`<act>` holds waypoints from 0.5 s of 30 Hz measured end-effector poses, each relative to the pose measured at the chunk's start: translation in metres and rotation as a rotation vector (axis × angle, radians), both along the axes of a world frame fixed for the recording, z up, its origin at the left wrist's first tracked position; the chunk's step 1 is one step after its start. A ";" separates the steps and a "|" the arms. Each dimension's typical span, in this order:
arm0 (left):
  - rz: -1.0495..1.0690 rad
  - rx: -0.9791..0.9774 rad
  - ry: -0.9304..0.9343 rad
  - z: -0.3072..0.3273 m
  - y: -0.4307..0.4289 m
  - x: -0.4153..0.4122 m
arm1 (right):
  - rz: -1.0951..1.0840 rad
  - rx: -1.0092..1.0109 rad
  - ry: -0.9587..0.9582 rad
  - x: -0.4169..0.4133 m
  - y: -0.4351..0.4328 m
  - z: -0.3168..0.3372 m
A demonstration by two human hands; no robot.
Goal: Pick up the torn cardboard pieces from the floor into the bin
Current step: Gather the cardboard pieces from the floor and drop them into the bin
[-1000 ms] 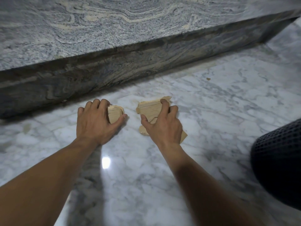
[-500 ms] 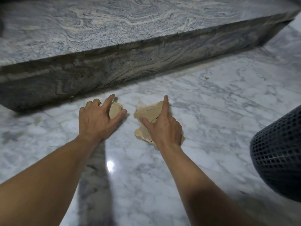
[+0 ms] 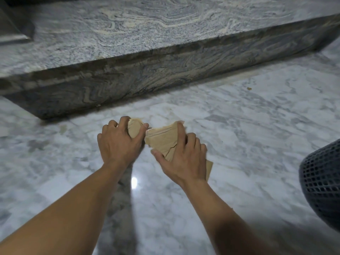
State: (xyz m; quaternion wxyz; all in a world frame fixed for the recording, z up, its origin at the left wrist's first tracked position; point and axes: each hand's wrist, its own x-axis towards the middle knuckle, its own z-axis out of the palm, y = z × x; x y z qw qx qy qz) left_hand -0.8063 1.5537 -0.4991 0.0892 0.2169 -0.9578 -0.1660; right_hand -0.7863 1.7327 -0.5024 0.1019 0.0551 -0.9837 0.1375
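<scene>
Brown torn cardboard is sitting in both hands of the person, low over the white marble floor. The left hand is curling its fingers over a small cardboard piece, with the thumb pressing on its right edge. Just beside it, at three o'clock, the right hand is gripping the larger cardboard pieces. The index finger is lying along their far right edge, the thumb is pressing at the near left edge, and one corner is sticking out under the wrist at five o'clock. The two hands are close together, and the small piece and the larger ones are almost meeting at their tips; I cannot tell if they really touch. I also cannot tell if the cardboard is resting on the floor or is lifted a little from it. The dark mesh bin is standing well apart from the hands, at about four o'clock, cut by the edge of the view. A grey granite step is running across at twelve o'clock. A tiny brown crumb is lying on the floor at about two o'clock, and a bright spot of light is shining on the marble between the two forearms.
</scene>
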 end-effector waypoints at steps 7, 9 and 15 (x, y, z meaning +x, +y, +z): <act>0.092 -0.038 -0.067 0.004 -0.033 0.025 | 0.010 0.044 -0.053 0.003 -0.004 0.000; 0.081 -0.031 -0.073 0.004 -0.036 0.033 | -0.026 0.007 -0.086 0.006 -0.008 0.002; 0.077 0.002 -0.067 0.004 -0.037 0.036 | -0.041 -0.223 -0.137 0.019 -0.021 0.003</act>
